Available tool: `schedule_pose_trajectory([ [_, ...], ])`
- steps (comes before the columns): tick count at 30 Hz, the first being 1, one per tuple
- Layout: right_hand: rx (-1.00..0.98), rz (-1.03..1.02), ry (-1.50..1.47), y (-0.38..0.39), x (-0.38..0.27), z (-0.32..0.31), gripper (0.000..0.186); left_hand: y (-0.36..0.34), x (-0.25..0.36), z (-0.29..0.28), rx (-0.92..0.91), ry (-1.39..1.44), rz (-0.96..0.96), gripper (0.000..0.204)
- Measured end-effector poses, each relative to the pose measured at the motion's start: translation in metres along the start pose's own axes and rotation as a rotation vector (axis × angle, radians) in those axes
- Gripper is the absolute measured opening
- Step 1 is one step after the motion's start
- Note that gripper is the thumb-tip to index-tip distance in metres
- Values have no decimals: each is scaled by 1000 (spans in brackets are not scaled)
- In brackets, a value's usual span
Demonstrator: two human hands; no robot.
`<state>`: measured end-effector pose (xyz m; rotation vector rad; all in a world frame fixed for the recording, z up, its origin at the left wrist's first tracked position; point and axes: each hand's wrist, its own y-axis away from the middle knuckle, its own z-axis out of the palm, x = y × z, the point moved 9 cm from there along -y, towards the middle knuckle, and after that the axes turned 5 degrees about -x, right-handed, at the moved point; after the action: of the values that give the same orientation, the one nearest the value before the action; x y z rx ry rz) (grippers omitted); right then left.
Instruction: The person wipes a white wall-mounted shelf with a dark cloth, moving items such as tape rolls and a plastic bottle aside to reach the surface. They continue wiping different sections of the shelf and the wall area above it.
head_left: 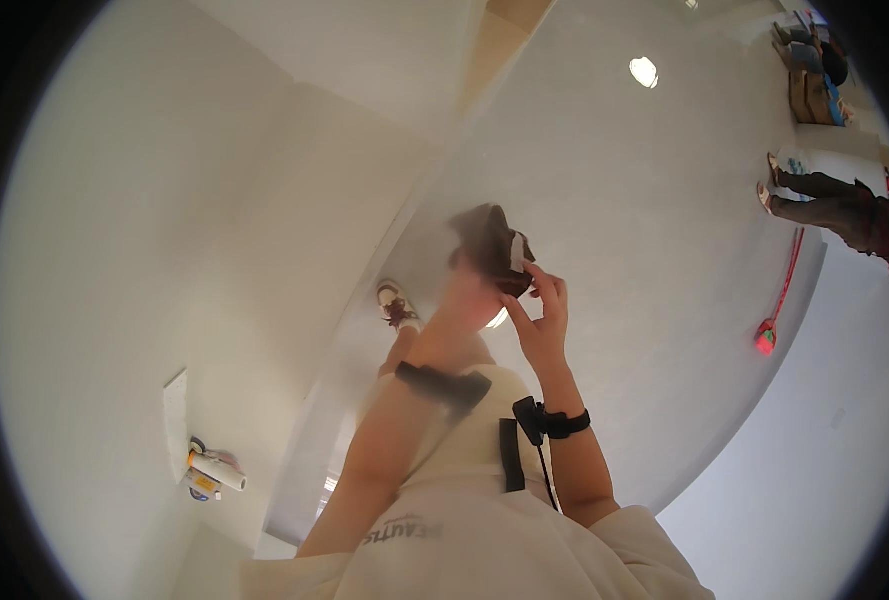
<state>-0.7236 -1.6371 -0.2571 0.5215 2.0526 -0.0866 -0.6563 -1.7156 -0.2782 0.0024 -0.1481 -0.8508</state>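
In front of me, a soft-looking dark brown item (488, 232) with a white strip on its right side is held up off the floor. Its exact kind is unclear. My left hand (470, 292) grips it from below, blurred, with its fingers partly hidden behind the item. At its lower right edge, the thumb and fingers of my right hand (544, 312) close on the item near the white strip. Both wrists wear black straps, and a small black device with a cable sits by the right one.
Below is a glossy grey floor (644, 210), with a pale wall (164, 200) along the left. A red long-handled tool (766, 338) lies at the right. Farther off stand another person (824, 200) and boxes (809, 95). My shoe (394, 302) shows near the wall.
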Motion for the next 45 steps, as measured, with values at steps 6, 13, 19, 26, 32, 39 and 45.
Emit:
schedule_pose_trajectory([
  [6,138,-116,126,-2,-16,4,26,15,-16,-56,413,-92,-76,50],
  [13,125,-195,221,-18,-19,-11,15,28,-22,-55,495,-219,-140,49],
  [19,11,272,-812,-35,32,-34,11,53,-27,-101,559,-394,-99,48],
  [26,-93,300,-765,-22,13,-12,19,41,-33,-125,479,-633,15,44],
  [32,-223,405,-1233,10,-32,14,15,31,-27,-95,458,-802,-7,39],
  [39,-345,336,-1173,12,-51,-5,12,24,-6,-77,452,-1020,49,35],
  [45,-109,382,-1072,9,-19,-29,23,-2,16,-52,431,-1415,218,34],
])
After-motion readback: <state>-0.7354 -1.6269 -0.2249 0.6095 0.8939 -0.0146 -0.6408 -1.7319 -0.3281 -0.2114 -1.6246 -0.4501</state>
